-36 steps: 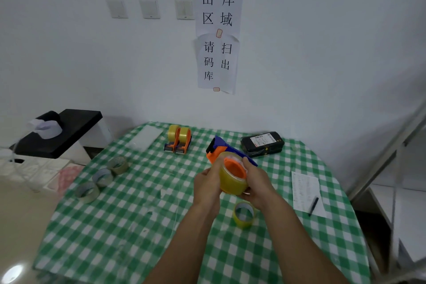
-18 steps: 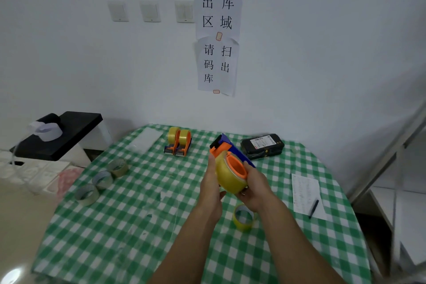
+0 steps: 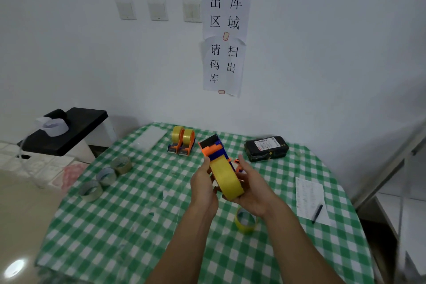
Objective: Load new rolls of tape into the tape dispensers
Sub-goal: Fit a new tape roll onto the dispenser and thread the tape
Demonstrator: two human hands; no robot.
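White wall behind, paper signs (image 3: pixel 227 27) taped up, three switches (image 3: pixel 158 9) to their left. Table (image 3: pixel 143 219) with green-check cloth fills the lower view. Both hands raised over table centre: left hand (image 3: pixel 204 188) curled against the near side of a yellow tape roll (image 3: pixel 227 177), fingers pressed together along its face; right hand (image 3: pixel 253 188) cupped under and behind the roll, thumb up beside it, gripping. Roll sits in an orange-and-blue dispenser (image 3: pixel 213 148) whose head tilts away toward the far edge. Two loaded dispensers (image 3: pixel 182 139) stand side by side near the far edge. Three used rolls (image 3: pixel 106 176) in a diagonal line by the left edge. One thin yellow roll (image 3: pixel 245 221) lies flat below the right wrist. Black scanner (image 3: pixel 266 148) at the far right corner. Paper sheet (image 3: pixel 310 198) with a pen (image 3: pixel 317 212) on it at the right edge. Black stand (image 3: pixel 69 131) off the table's left.
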